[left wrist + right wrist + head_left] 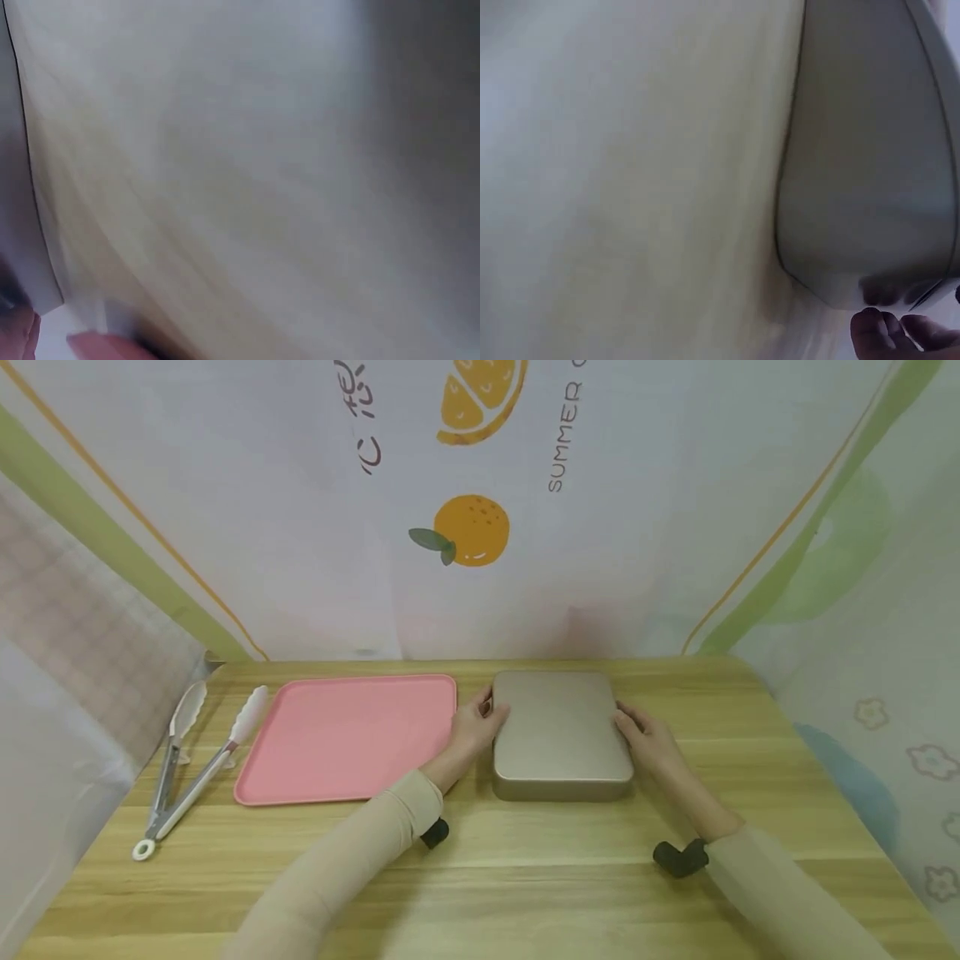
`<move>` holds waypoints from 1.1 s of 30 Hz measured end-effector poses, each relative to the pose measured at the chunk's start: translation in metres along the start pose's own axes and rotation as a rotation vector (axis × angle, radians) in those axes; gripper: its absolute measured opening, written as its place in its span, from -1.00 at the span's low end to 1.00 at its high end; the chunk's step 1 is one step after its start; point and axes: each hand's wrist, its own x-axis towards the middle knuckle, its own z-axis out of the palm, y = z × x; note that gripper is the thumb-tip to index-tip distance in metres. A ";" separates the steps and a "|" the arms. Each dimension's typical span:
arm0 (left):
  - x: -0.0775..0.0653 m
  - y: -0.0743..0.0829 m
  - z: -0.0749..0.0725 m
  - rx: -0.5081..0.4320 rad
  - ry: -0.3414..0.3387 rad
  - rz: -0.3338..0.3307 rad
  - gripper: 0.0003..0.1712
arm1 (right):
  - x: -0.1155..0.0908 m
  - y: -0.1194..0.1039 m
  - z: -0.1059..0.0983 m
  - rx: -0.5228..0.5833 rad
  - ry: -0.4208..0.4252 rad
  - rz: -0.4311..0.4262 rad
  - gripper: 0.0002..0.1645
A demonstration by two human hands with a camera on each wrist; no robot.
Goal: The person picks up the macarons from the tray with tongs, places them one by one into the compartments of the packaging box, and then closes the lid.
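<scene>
A champagne-coloured rectangular metal tin [558,727] sits on the wooden table, its flat, smooth face upward. My left hand [476,724] grips its left side, the thumb over the top edge and the fingers along the side wall. At the right side my right hand [648,742] holds the tin, its fingers at the upper side edge. In the right wrist view the tin's side wall [866,165] fills the right part, with the right hand's fingertips [870,330] at its corner. Little of the left hand shows in the blurred left wrist view.
Left of the tin lies a pink rectangular tray [352,739], its right edge near the left wrist. Tongs [187,793] with pale scalloped tips lie spread at the table's far left. A printed cloth [315,568] hangs behind the wooden table [525,885].
</scene>
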 end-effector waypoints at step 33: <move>0.042 0.005 0.022 -0.026 0.114 -0.129 -0.48 | 0.065 0.000 0.009 0.031 0.151 0.028 -0.30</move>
